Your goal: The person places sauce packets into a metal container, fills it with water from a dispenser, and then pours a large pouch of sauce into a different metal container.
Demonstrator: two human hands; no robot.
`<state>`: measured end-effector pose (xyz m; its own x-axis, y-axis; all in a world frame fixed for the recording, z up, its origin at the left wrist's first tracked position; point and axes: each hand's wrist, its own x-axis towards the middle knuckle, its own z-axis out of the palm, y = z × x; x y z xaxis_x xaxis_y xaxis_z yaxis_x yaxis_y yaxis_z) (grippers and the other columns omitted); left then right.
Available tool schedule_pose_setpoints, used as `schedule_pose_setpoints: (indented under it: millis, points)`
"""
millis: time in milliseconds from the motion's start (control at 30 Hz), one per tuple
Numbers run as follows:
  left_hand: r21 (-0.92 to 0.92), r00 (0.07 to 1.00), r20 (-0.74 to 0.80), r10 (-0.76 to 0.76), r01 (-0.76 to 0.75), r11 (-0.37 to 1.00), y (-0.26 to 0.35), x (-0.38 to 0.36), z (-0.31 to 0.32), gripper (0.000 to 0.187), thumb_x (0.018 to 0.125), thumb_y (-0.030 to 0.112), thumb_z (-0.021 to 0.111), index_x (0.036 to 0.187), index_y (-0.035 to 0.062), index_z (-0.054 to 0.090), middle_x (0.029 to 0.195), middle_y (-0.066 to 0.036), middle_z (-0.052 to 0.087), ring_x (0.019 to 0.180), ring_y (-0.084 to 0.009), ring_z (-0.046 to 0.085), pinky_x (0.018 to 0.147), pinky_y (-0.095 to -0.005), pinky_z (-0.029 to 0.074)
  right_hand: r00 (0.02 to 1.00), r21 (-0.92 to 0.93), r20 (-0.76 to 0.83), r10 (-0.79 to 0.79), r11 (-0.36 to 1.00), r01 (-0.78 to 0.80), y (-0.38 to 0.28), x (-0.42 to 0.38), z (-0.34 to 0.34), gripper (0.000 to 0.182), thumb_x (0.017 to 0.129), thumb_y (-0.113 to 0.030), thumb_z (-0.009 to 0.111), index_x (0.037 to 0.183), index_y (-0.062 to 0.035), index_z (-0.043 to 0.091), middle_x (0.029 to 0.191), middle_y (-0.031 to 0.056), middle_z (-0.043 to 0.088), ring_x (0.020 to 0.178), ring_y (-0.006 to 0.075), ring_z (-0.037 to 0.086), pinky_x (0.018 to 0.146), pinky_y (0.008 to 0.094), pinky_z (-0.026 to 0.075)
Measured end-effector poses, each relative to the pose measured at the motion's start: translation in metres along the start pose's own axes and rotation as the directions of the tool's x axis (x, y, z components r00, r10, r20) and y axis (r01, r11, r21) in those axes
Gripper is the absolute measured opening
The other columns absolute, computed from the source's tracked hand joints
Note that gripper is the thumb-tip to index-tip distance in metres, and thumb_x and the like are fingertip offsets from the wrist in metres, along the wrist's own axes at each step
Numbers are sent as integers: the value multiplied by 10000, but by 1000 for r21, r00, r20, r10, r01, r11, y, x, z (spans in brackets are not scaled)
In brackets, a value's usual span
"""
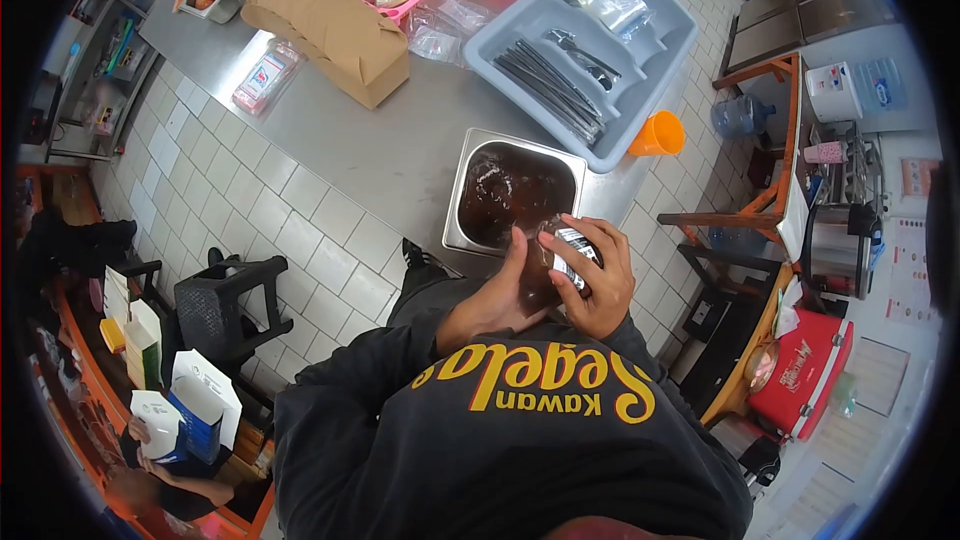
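A small, dark, shiny bottle-like container with a black-and-white label (577,252) is held between my two hands in front of my chest. My right hand (598,285) wraps its fingers over the label side. From the other side, my left hand (492,292) supports it, thumb pointing up along it. Just beyond my fingertips, a rectangular metal pan (452,202) holds dark brown liquid with some bubbles or glints on the surface. The container overlaps the pan's near edge in this view. My palms hide much of the container.
The pan sits at the steel table's (400,155) near edge. Behind it stand a grey cutlery tray (640,105) with black straws, an orange cup (658,134) and a cardboard box (330,35). A black stool (230,300) stands left. Another person's hand (150,465) touches white-and-blue boxes (200,405).
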<state>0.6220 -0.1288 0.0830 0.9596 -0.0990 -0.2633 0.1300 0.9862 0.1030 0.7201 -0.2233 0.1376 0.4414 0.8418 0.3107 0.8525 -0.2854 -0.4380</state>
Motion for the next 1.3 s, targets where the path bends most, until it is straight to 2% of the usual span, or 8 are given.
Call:
schedule_pose_setpoints:
  millis: [200,267,300,667,800,867,1000,1300]
  points:
    - [14,1000,10,-2,1,1000,4,-4,10,720,833,700,163,1370,233,275,1300,-57,415,1228,-185,404,1021,-367,345,998,-9,-52,19,1000,-19,-2,0,6,280,744,-185,667,1019,-229,686,1091,5,615,996,256,540,750,311,504]
    - [25,1000,-3,7,-7,1000,2,-3,9,703,847,686,169,1356,217,293,1285,-61,432,1219,-178,414,1017,-366,349,996,70,-56,70,995,-66,-4,-1,5,226,780,-137,615,989,-153,700,1065,61,630,1005,281,536,862,353,447]
    - [25,1000,-2,7,-7,1000,2,-2,8,703,847,686,169,1356,217,293,1285,-61,432,1219,-178,414,1017,-366,349,996,69,-56,69,995,-65,-4,-1,6,226,780,-137,615,989,-153,700,1065,61,630,1005,281,536,862,353,447]
    - [67,1000,18,-22,21,998,-1,-2,-2,686,863,675,194,1322,187,341,1265,-42,458,1209,-152,425,1000,-343,361,995,84,-89,49,996,-42,-4,0,10,197,777,-64,599,943,-92,702,1017,58,655,956,262,556,826,330,454]
    - [64,1000,6,-24,23,998,-2,-1,-1,667,870,664,212,1317,188,347,1266,-30,458,1212,-145,421,1000,-340,359,991,25,-136,-13,1000,16,1,1,13,214,720,-90,661,925,-141,698,976,8,660,917,234,574,742,291,492]
    - [-28,999,-10,-31,31,999,-3,-2,-1,629,887,636,242,1310,185,357,1266,-21,458,1209,-139,423,998,-340,360,989,31,-146,-16,999,20,2,1,15,177,716,-80,661,887,-110,691,954,10,665,908,235,579,733,291,491]
    - [-40,999,-31,-41,40,998,-4,-1,-4,596,901,609,265,1296,176,371,1258,-18,460,1199,-137,430,997,-337,361,993,86,-116,29,996,-19,-1,0,15,103,773,-60,602,846,-36,670,942,64,665,904,267,581,797,331,461]
    - [-162,997,-2,-76,75,984,-4,0,-8,439,917,522,387,1140,160,495,1069,3,559,1066,-112,509,941,-320,384,984,40,-175,-28,999,36,4,4,20,92,685,-87,684,758,-66,632,854,13,657,838,241,588,667,295,485]
